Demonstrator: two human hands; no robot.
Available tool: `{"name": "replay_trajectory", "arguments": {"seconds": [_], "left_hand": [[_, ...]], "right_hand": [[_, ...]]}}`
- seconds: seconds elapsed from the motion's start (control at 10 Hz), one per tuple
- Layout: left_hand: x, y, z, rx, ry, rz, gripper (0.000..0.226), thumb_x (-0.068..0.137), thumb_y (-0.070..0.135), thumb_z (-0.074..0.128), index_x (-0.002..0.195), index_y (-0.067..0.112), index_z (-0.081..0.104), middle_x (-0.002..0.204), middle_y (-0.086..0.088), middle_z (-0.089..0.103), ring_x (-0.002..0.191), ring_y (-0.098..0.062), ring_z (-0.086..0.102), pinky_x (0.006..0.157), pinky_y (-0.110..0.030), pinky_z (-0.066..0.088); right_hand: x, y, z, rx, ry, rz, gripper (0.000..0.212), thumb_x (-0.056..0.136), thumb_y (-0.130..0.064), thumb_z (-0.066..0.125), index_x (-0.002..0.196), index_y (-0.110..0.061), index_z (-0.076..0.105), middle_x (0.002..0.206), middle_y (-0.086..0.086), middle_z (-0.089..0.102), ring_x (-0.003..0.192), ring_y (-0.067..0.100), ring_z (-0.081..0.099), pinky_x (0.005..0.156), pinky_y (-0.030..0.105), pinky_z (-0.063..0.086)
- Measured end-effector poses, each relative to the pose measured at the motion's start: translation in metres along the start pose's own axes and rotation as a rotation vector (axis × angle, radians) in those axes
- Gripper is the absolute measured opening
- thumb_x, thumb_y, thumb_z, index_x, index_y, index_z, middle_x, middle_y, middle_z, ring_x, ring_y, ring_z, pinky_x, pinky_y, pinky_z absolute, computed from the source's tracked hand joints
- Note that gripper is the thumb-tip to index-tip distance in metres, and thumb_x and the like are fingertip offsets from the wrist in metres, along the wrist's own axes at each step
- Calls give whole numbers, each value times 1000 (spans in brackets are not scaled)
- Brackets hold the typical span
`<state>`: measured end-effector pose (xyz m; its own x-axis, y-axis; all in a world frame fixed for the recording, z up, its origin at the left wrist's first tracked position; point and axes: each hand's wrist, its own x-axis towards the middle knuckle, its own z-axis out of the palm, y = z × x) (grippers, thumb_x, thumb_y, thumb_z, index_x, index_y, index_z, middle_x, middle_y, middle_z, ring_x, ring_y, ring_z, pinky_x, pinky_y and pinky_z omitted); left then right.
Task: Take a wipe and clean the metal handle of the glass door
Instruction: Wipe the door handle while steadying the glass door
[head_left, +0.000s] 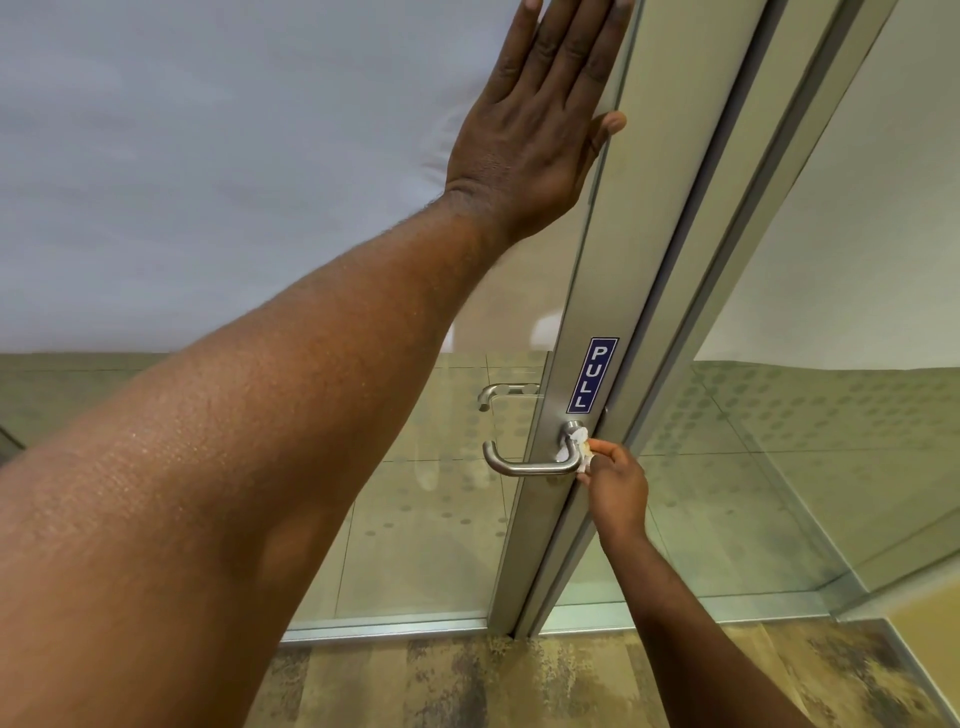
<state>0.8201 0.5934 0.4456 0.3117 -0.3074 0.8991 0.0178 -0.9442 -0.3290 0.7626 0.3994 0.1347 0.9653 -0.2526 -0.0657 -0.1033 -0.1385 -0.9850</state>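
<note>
The metal lever handle (524, 466) sticks out to the left from the aluminium stile of the glass door (613, 291). My right hand (615, 486) pinches a small crumpled white wipe (581, 453) and presses it against the handle's bend, close to the stile. My left hand (540, 119) lies flat with fingers spread high on the glass, its thumb hooked over the stile's edge. My left forearm crosses the view from the lower left.
A blue PULL sticker (592, 375) sits just above the handle. A second lever handle (501, 394) shows through the glass on the far side. A fixed glass panel (810, 467) stands to the right. Patterned carpet (519, 680) lies below.
</note>
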Motion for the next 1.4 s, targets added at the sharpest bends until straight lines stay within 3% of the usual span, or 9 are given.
{"name": "replay_trajectory", "arguments": {"seconds": [0.1, 0.3, 0.4, 0.7, 0.9, 1.0, 1.1, 1.2, 1.4], "left_hand": [[1, -1, 0, 18, 21, 3, 61, 112, 44, 31, 157, 2, 35, 162, -19, 36, 151, -33, 34, 124, -45, 17], [1, -1, 3, 32, 30, -1, 61, 112, 44, 32, 156, 2, 36, 161, -19, 37, 150, -33, 35, 123, -44, 15], [1, -1, 3, 38, 24, -3, 61, 112, 44, 32, 156, 2, 36, 161, -19, 37, 150, -33, 35, 123, -44, 15], [0, -1, 1, 13, -28, -1, 62, 112, 45, 27, 158, 3, 32, 164, -19, 33, 152, -33, 30, 125, -43, 12], [1, -1, -2, -6, -32, -2, 63, 113, 45, 26, 159, 3, 30, 164, -19, 31, 153, -33, 29, 125, -44, 14], [1, -1, -2, -14, -46, -6, 63, 113, 46, 25, 159, 3, 28, 165, -19, 30, 153, -33, 28, 125, -44, 12], [0, 0, -2, -23, -52, -6, 64, 112, 46, 24, 159, 3, 28, 165, -19, 29, 153, -33, 27, 125, -44, 13], [0, 0, -2, -23, -48, -6, 64, 113, 46, 23, 159, 3, 28, 165, -19, 29, 153, -33, 28, 125, -43, 13], [0, -1, -1, -16, -33, -9, 63, 113, 45, 25, 159, 3, 29, 164, -20, 31, 153, -34, 29, 125, -43, 13]], "right_hand": [[0, -1, 3, 228, -10, 167, 31, 93, -2, 42, 93, -19, 68, 96, 8, 74, 86, 21, 73, 63, 24, 59], [-5, 0, 4, 744, -137, 420, 35, 92, 2, 31, 107, -2, 63, 105, 19, 70, 98, 31, 70, 82, 39, 56], [-9, 1, 2, 951, -172, 527, 46, 86, -1, 28, 121, 6, 57, 119, 25, 68, 114, 39, 66, 89, 45, 54], [-9, -5, 10, 1094, -89, 677, 47, 86, -3, 28, 122, 9, 56, 117, 29, 69, 109, 41, 68, 96, 50, 52], [1, -8, 8, 623, -42, 451, 33, 95, -4, 34, 107, -2, 65, 98, 18, 69, 88, 30, 71, 71, 38, 58], [2, -7, 6, 157, 37, 190, 28, 93, -10, 46, 96, -13, 73, 99, 13, 74, 90, 30, 71, 80, 44, 60], [-7, -6, 3, -217, 17, -198, 22, 97, -27, 51, 95, -23, 72, 87, 2, 74, 77, 19, 67, 66, 33, 51], [-10, -8, -1, -497, -25, -422, 31, 99, -42, 47, 106, -25, 72, 86, -1, 73, 73, 19, 67, 64, 28, 48], [-7, -15, -8, -817, -113, -690, 22, 97, -26, 55, 109, -20, 73, 99, 4, 75, 82, 27, 69, 68, 31, 50]]}}
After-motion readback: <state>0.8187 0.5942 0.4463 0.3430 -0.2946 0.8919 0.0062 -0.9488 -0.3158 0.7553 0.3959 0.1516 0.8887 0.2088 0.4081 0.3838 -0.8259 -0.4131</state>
